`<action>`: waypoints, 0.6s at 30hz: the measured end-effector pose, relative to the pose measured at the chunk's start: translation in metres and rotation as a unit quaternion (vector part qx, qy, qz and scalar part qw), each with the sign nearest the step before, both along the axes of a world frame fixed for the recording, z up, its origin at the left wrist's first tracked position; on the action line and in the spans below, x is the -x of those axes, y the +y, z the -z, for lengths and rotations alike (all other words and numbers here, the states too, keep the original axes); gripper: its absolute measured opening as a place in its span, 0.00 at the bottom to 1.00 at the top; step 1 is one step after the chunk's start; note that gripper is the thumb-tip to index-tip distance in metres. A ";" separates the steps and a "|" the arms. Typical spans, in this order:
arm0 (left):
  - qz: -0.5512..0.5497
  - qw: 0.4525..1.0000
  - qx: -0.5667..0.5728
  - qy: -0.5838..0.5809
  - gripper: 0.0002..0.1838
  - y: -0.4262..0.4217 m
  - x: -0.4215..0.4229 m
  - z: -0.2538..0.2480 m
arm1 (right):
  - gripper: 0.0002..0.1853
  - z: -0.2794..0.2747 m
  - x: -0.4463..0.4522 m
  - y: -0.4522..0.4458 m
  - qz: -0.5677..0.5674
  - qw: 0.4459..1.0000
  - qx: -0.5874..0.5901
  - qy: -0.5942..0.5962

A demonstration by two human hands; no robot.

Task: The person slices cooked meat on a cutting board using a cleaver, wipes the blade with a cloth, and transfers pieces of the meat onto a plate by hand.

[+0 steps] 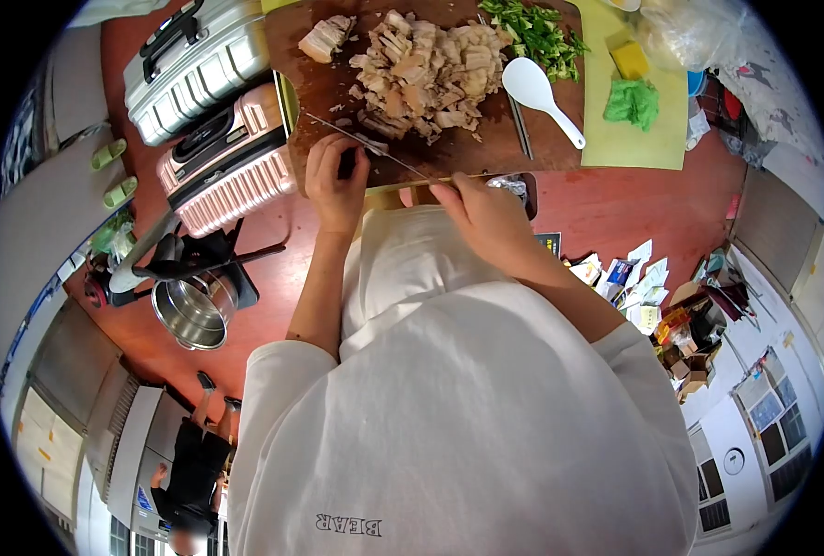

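Note:
My right hand is closed around the handle of a kitchen knife. The knife's thin blade slants up and left over the wooden cutting board. On the near side of the blade, my left hand is curled at the board's front edge; what its fingers hold, if anything, is hidden. A small slice of meat lies by the blade. Beyond it is a heap of chopped cooked meat, with a larger chunk of meat at the upper left.
Chopped green peppers, a white spoon and chopsticks lie on the board's right. A green cloth and yellow sponge sit beyond. Suitcases and a metal pot stand left. Another person is lower left.

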State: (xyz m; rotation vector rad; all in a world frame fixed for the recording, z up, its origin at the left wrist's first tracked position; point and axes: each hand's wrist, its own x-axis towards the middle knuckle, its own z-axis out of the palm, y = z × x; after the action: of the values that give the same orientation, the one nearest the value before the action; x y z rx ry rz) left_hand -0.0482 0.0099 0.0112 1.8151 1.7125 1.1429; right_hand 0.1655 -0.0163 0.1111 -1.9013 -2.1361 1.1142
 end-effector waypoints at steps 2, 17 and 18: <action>-0.003 1.000 0.004 -0.002 0.11 -0.001 0.000 0.001 | 0.22 -0.013 -0.011 -0.001 -0.001 0.998 0.050 0.032; -0.018 1.000 0.015 -0.018 0.12 -0.002 -0.002 0.005 | 0.25 -0.006 -0.018 0.000 -0.002 0.996 0.089 0.005; -0.016 1.000 0.015 -0.018 0.12 -0.003 -0.001 0.006 | 0.25 -0.004 -0.021 -0.002 -0.004 0.996 0.089 0.005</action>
State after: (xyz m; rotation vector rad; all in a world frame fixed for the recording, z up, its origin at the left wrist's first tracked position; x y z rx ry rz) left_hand -0.0474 0.0073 0.0055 1.7453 1.7348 1.1499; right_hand 0.1864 -0.0184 0.1149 -1.9537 -2.1042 1.3564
